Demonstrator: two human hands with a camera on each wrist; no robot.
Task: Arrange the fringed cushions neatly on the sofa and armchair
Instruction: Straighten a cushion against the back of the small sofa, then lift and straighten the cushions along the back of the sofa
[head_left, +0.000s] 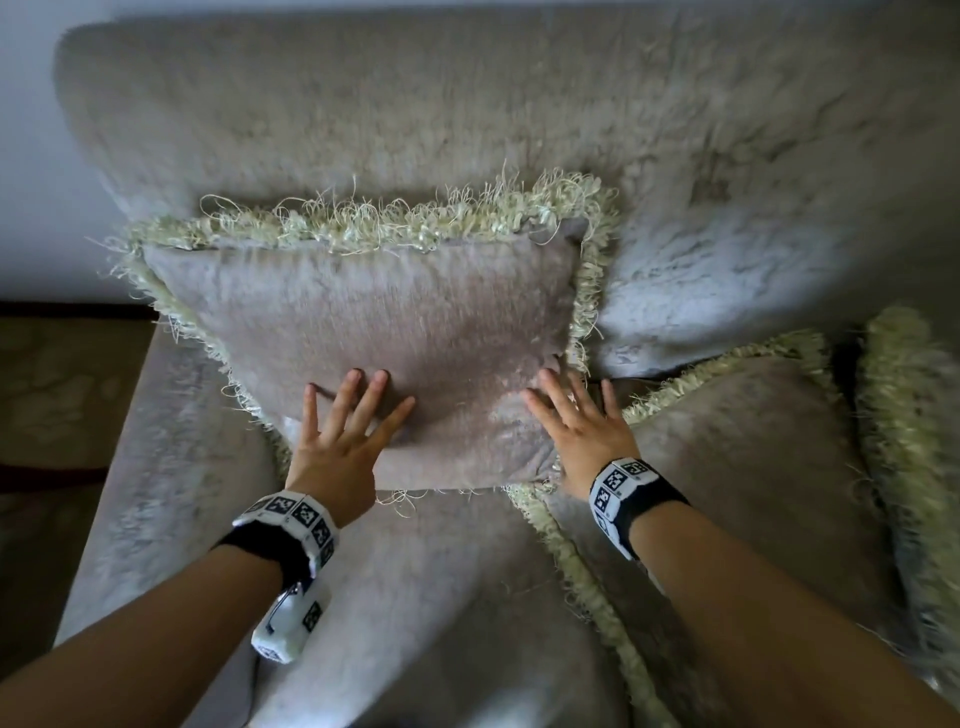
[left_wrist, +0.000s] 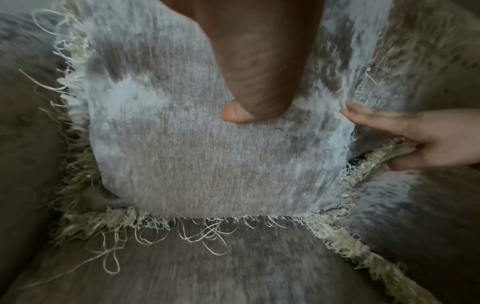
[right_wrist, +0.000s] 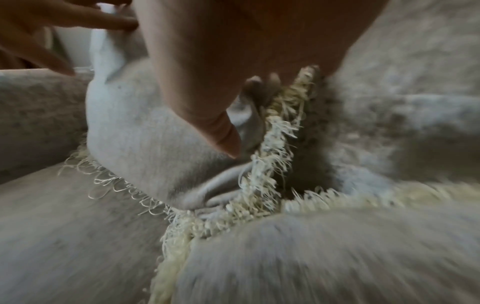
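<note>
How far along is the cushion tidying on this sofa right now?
Done: one fringed cushion stands against the sofa backrest. In hand: left hand and right hand rest open on its front. Left: the second cushion lies flat; a third sits at the right edge.

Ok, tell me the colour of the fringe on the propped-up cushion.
Pale cream-yellow fringe around the greyish-beige cushion; the head view shows it best.

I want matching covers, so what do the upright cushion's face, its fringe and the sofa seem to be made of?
Cushion: looks like velvet or chenille with a soft sheen; its nap shows light and dark patches where stroked. Fringe: pale cream looped yarn or thread, slightly glossy, with loose strands straying out. Sofa: seemingly a similar greyish-beige pile fabric, mottled by brushed nap. Exact fibres cannot be told.
</note>
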